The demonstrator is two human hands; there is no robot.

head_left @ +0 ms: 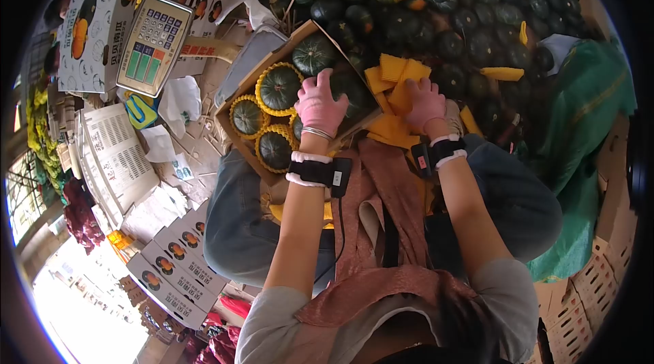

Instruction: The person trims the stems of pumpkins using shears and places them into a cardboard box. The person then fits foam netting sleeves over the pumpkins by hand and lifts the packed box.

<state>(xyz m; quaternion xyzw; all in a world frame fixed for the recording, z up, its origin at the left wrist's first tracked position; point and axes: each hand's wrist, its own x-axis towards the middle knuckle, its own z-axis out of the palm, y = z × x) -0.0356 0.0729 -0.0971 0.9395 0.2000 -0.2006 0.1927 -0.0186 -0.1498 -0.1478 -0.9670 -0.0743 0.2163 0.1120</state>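
Note:
My left hand (pixel 319 103), in a pink glove, reaches over an open cardboard box (pixel 243 149) with its fingers apart, above the pumpkins. Inside, several small dark green pumpkins (pixel 280 88) wear yellow foam nets (pixel 258 100). Just beyond my left fingers sits a bare green pumpkin (pixel 313 54). My right hand (pixel 426 105), gloved in pink too, rests on a pile of flat yellow foam nets (pixel 394 72) right of the box. Its fingers are spread, and their tips touch the nets. What lies under both palms is hidden.
A large heap of green pumpkins (pixel 470 20) fills the far right. At the left are a digital scale (pixel 155 43), a printed carton (pixel 102 23) and flat printed cartons (pixel 180 262). Green cloth (pixel 579 132) hangs at the right. Paper scraps (pixel 180 101) litter the floor.

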